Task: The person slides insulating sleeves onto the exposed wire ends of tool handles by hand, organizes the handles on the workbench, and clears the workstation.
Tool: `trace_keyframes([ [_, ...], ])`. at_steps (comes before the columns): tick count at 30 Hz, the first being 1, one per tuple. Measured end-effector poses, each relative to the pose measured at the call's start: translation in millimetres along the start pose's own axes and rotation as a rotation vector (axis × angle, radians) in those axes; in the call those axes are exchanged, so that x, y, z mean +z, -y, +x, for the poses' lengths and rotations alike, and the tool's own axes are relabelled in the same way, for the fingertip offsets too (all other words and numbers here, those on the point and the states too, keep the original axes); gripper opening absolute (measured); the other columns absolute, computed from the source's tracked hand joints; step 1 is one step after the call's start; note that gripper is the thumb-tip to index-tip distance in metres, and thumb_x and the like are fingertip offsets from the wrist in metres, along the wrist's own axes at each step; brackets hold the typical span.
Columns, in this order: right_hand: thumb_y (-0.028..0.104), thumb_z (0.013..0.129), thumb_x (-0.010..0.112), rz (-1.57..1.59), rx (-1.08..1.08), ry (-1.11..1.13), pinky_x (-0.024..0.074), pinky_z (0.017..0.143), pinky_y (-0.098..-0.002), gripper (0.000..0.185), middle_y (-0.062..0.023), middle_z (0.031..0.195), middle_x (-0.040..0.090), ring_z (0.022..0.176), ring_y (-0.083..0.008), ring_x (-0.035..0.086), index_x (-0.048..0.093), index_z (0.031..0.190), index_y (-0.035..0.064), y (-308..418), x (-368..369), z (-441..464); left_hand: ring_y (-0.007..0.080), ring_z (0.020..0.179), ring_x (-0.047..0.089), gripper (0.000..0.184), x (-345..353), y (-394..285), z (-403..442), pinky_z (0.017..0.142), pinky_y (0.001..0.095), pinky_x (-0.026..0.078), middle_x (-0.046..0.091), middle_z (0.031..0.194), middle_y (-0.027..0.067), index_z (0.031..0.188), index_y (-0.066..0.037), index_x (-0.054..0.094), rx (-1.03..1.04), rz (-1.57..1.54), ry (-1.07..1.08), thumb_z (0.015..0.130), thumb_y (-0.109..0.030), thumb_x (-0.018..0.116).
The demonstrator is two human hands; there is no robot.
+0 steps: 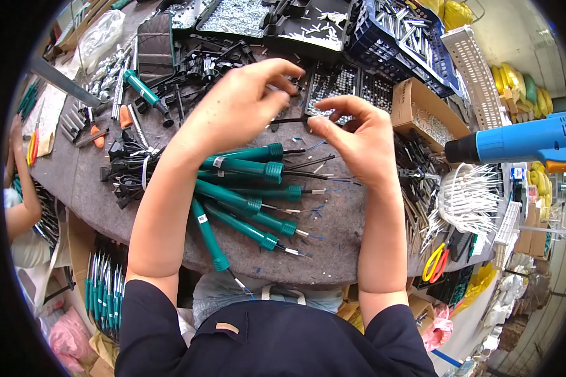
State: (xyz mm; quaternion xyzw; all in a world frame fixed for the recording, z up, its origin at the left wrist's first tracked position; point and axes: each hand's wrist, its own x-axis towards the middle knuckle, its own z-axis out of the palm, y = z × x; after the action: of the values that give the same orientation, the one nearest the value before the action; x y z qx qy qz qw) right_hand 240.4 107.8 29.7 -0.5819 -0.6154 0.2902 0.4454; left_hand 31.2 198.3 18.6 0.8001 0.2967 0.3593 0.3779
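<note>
My left hand (242,103) is raised over the work table, its bent fingers apart and nothing visible in them. Across from it, my right hand (361,138) has its thumb and index finger slightly apart. A thin black rod (289,120) ends close to the right thumb; whether it touches is unclear. Beneath my forearms lie several green soldering iron handles (239,200), fanned out with wires projecting from their ribbed ends. Their bundled black cables (129,173) lie left of my left forearm. Beyond my fingers is a black tray of small metal parts (333,88).
A blue crate (365,47) of metal tubes stands at the back, beside a cardboard box (405,103). On the right are a blue power tool (528,141), white sleeved pieces (468,195) and yellow-and-red-handled scissors (434,264). Another person's arm (24,195) shows at far left.
</note>
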Motion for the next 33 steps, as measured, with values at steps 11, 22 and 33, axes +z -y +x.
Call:
trace_keyframes([
  [11,0.010,0.094,0.080,0.075,-0.024,-0.276,0.0525,0.073,-0.0239,0.017,-0.0030,0.090,0.076,0.080,-0.0069,0.065,0.076,0.104,-0.0025,-1,-23,-10,0.0331,0.087,0.076,0.011,14,-3,-5,0.079,0.0454,0.060,0.077,0.087,0.0128,0.087,-0.011,0.078,-0.250,0.733,0.120,0.080,-0.020,0.078],
  [22,0.009,0.095,0.078,0.019,0.005,-0.194,0.0510,0.072,-0.0220,0.014,-0.0014,0.090,0.076,0.079,-0.0048,0.064,0.078,0.105,-0.0013,1,-18,-16,0.0404,0.093,0.074,0.016,26,5,-8,0.082,0.0495,0.060,0.075,0.092,0.0215,0.089,-0.002,0.074,-0.311,0.753,0.145,0.081,-0.016,0.072],
  [33,0.005,0.095,0.077,0.002,-0.042,-0.177,0.0497,0.071,-0.0185,0.016,-0.0009,0.096,0.077,0.080,-0.0030,0.064,0.079,0.111,0.0010,-2,-11,-17,0.0347,0.090,0.075,0.018,15,-10,3,0.080,0.0447,0.059,0.076,0.092,0.0172,0.086,-0.004,0.077,-0.236,0.606,0.047,0.082,-0.021,0.073],
])
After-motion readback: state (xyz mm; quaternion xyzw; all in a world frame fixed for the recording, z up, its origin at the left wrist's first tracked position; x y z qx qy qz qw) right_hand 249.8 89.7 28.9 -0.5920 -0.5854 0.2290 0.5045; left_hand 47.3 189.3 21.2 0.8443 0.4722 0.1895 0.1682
